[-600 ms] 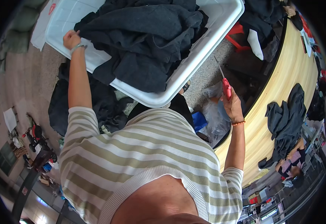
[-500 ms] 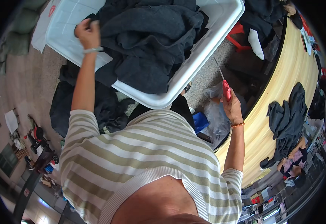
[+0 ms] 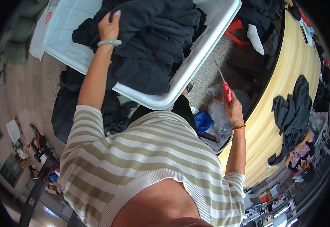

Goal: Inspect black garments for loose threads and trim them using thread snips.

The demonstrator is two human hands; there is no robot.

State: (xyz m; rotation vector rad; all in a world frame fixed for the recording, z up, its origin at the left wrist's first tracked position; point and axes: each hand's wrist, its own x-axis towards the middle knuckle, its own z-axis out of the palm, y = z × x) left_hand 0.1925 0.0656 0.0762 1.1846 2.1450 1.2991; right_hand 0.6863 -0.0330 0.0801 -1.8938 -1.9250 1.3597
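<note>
A white plastic tub (image 3: pixel 163 104) in front of me holds a heap of black garments (image 3: pixel 149 72). My left hand (image 3: pixel 109 28), with a pale bangle at the wrist, has its fingers closed on the dark cloth of one garment at the left side of the heap; the fingertips are partly hidden in the fabric. Right of the tub, my right hand (image 3: pixel 233 109) grips red-handled scissors (image 3: pixel 227 92) by the handles. Their thin metal blades point up and away, touching nothing.
A curved wood-topped table (image 3: pixel 285 90) runs along my right, with a dark garment (image 3: pixel 292 108) on it. Clear plastic bags (image 3: pixel 220 121) and a blue packet (image 3: pixel 204 122) lie below its edge. More dark clothes (image 3: pixel 72 113) are heaped left of the tub. Another person (image 3: pixel 301 155) sits beyond the table.
My left hand has moved right from the tub's left side, further over the heap, and the cloth there has shifted. My right hand with the scissors has barely moved.
</note>
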